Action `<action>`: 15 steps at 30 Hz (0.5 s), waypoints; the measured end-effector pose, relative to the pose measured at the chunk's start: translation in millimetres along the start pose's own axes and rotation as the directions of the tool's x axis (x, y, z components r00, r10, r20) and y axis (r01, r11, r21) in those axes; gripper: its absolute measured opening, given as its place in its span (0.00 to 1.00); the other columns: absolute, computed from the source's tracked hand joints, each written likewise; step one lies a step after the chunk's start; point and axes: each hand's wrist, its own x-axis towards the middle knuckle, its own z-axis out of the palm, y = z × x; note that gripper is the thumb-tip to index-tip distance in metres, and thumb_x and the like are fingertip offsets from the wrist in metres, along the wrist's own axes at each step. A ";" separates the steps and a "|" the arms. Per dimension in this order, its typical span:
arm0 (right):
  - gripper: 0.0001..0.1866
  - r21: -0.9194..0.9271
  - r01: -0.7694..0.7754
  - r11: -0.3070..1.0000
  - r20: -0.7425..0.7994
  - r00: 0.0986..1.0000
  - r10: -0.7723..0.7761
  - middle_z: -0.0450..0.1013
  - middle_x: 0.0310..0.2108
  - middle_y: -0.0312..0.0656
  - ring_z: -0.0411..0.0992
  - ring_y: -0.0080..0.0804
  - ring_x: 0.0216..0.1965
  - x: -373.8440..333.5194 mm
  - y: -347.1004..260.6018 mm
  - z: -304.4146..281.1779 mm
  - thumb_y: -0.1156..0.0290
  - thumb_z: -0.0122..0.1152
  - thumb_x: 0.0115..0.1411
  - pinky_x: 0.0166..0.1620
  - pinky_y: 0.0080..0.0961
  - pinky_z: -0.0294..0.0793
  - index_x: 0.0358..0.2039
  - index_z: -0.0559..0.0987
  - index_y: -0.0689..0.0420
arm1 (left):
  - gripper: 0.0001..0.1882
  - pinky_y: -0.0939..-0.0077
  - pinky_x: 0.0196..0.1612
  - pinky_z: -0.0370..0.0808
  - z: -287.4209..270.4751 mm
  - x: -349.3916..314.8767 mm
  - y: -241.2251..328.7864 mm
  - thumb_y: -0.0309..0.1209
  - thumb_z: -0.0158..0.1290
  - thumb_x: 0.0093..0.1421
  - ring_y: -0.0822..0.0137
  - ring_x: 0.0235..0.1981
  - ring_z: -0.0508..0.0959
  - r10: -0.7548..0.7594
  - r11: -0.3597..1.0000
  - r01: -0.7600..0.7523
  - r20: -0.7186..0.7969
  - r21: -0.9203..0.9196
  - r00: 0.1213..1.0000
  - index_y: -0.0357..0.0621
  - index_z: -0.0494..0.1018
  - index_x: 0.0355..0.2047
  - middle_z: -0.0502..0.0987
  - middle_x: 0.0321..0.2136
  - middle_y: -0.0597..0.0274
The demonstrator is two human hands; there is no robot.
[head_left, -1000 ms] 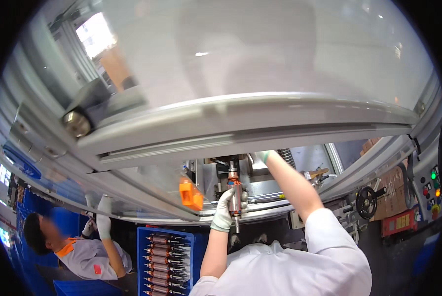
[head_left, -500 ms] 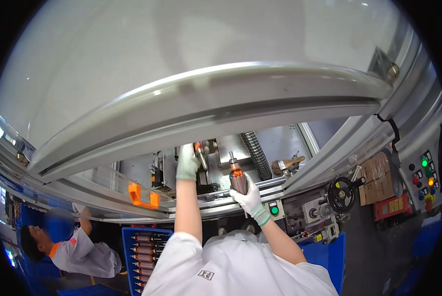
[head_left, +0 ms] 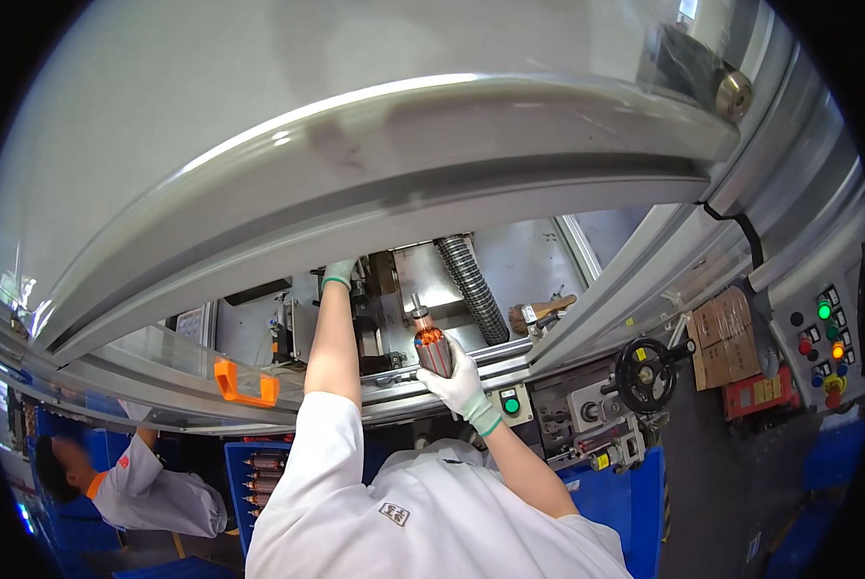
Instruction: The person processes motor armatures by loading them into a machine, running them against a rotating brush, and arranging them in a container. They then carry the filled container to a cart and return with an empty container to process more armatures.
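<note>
My right hand (head_left: 463, 388), in a white glove with a green cuff, is closed around a motor armature (head_left: 434, 355). The armature tilts slightly, its shaft pointing up and away from me, with copper windings above the striped steel core. My left arm stretches far into the machine opening. Of my gloved left hand (head_left: 340, 271) only the wrist part shows; the machine's front frame (head_left: 394, 217) hides the fingers and anything in them. Dark machine fixtures (head_left: 367, 323) stand just right of my left forearm.
A ribbed metal hose (head_left: 471, 289) and a wooden-handled brush (head_left: 544, 311) are inside the machine. An orange handle (head_left: 246, 385) sits at left, a green button (head_left: 512, 405) and black handwheel (head_left: 645, 374) at right. A blue crate (head_left: 235, 482) holds several armatures; a co-worker (head_left: 157, 487) is beyond.
My left hand has gone deeper into the machine, and its fingers have passed out of sight behind the frame. My right hand still holds the armature. The whole view has shifted somewhat.
</note>
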 end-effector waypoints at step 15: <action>0.32 -0.038 0.005 0.999 -0.074 0.997 -0.008 0.71 0.34 0.38 0.70 0.23 0.34 0.3 6.6 -13.2 0.70 0.66 0.45 0.42 0.21 0.71 0.51 0.67 0.64 | 0.22 0.59 0.40 0.71 4.5 11.6 1.8 0.41 0.46 0.59 0.48 0.35 0.77 -0.111 0.967 0.015 0.363 0.256 0.925 0.32 0.69 0.43 0.77 0.32 0.43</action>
